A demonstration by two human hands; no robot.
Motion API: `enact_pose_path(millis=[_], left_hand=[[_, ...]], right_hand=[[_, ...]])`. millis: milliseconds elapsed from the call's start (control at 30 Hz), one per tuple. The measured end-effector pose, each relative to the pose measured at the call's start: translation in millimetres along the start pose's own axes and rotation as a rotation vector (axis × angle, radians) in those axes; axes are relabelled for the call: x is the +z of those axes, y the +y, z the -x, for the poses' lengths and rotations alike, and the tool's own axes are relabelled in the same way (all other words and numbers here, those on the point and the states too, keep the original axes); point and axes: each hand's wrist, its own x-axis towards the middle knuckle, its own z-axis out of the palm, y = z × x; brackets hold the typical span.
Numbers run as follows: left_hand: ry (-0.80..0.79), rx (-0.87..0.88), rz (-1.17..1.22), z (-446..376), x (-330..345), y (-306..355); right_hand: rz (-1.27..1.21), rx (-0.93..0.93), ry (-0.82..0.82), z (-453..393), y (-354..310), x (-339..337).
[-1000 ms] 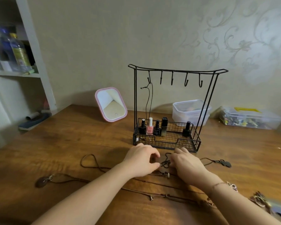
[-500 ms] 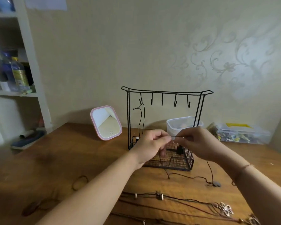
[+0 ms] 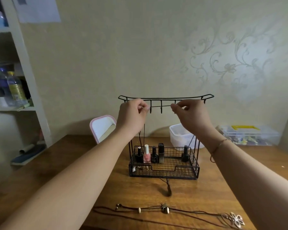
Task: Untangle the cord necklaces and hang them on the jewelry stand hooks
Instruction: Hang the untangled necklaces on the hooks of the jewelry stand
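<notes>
A black wire jewelry stand (image 3: 166,98) stands mid-table with a row of hooks under its top bar. My left hand (image 3: 133,115) and my right hand (image 3: 190,114) each pinch a dark cord necklace (image 3: 160,106), stretched taut between them at hook height. Its loop hangs down, and its dark pendant (image 3: 168,191) dangles in front of the stand's basket, just above the table. Another cord (image 3: 144,135) hangs at the stand's left side, partly behind my left hand. More cord necklaces (image 3: 163,209) with beads and a metal flower pendant (image 3: 236,220) lie near the table's front.
The stand's wire basket (image 3: 163,173) holds several nail polish bottles. A pink-framed mirror (image 3: 102,128) leans at the back left. Clear plastic boxes (image 3: 181,136) sit behind and right of the stand. White shelves (image 3: 15,107) with bottles stand at the left.
Both hands lifted one cord necklace from the table up to the stand's hook row, spreading it taut. Its pendant left the table's right side and now hangs in front of the basket.
</notes>
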Motion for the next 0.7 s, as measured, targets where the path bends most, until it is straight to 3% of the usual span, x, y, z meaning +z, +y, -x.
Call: enact_pose_path(millis=[267, 367, 467, 600, 700], left_hand=[[-0.007, 0.047, -0.264, -6.4, 1.9, 3.8], [-0.014, 0.052, -0.271, 2.7, 3.8, 0.7], [-0.058, 0.076, -0.198, 25.5, 12.5, -2.7], [-0.031, -0.122, 0.027, 50.6, 31.8, -8.6], [-0.143, -0.222, 0.127, 65.1, 50.6, -11.3]], right_hand=[[0.082, -0.041, 0.114, 15.3, 4.3, 9.9], [0.166, -0.070, -0.025, 37.8, 9.7, 15.0], [0.142, -0.082, -0.276, 70.5, 29.0, 28.3], [0.190, -0.031, -0.525, 106.5, 65.3, 59.4], [0.133, 0.103, -0.585, 119.6, 80.5, 80.7]])
